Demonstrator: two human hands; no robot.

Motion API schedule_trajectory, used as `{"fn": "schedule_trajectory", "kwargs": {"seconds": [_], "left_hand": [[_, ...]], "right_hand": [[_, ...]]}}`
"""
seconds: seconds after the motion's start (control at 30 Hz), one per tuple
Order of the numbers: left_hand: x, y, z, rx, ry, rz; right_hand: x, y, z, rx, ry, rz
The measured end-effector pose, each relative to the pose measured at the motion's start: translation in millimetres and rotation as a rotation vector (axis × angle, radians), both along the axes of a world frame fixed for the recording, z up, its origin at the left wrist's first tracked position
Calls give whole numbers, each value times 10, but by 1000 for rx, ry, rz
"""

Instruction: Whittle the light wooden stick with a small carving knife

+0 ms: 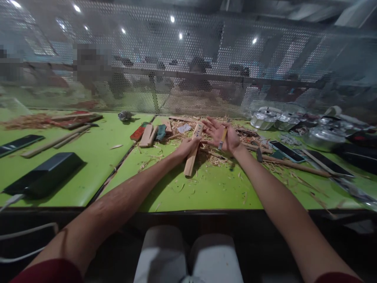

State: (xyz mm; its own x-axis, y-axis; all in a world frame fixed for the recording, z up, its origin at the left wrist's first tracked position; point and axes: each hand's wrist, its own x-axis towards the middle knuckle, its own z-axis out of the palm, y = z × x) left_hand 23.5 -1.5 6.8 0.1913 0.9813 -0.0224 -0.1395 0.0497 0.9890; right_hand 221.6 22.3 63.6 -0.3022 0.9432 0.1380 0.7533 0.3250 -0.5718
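The left hand (188,146) is closed around a long wooden strip (193,154), which lies slanted on the green desk (206,188) with its far end raised among wood shavings (218,157). Just right of it, the right hand (225,136) is spread nearly flat, fingers fanned, with a small wooden-handled blade (223,138) resting loosely across the palm rather than gripped. This looks like a pause in carving: the blade would need a firm grip before it meets the wood.

On the desk, a dark power bank (47,175) lies far left, wooden blocks (149,135) sit behind the hands, a phone (287,151) and metal tins (266,120) lie right. A perforated screen (188,63) closes off the workshop behind.
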Motion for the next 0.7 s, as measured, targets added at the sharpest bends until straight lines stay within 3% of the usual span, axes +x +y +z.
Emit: {"fn": "schedule_trajectory", "kwargs": {"seconds": [0.1, 0.27, 0.47, 0.7], "left_hand": [[0, -6, 6, -4, 5, 16], [32, -5, -15, -25, -20, 125], [53, -53, 62, -34, -30, 267], [22, -92, 105, 5, -26, 239]], "right_hand": [[24, -22, 0, -44, -89, -77], [62, -26, -4, -31, -113, 4], [73, 34, -59, 6, -258, -33], [38, -45, -23, 30, -270, -39]]}}
